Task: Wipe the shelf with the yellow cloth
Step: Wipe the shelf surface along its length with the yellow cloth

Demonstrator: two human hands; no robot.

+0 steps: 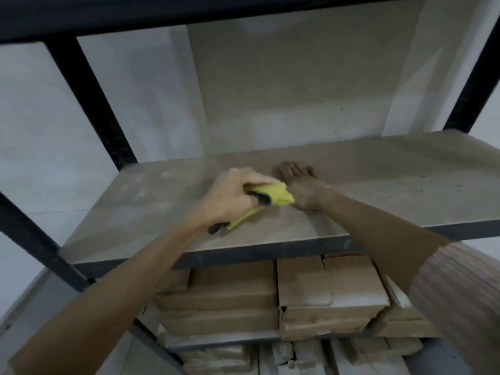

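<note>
The shelf [378,185] is a dusty grey-brown board in a black metal rack, at chest height. My left hand [232,197] grips the yellow cloth [273,194], bunched up with a dark edge, and holds it on the board near the middle. A yellow and black strip of the cloth [238,221] trails back under my wrist. My right hand [303,188] lies flat on the board with straight fingers, right beside the cloth and touching it.
Black rack posts stand at the left [89,101] and the right [476,77]. An upper shelf [189,12] hangs overhead. Brown paper-wrapped packages [324,299] are stacked on the shelves below. A pale wall lies behind the rack.
</note>
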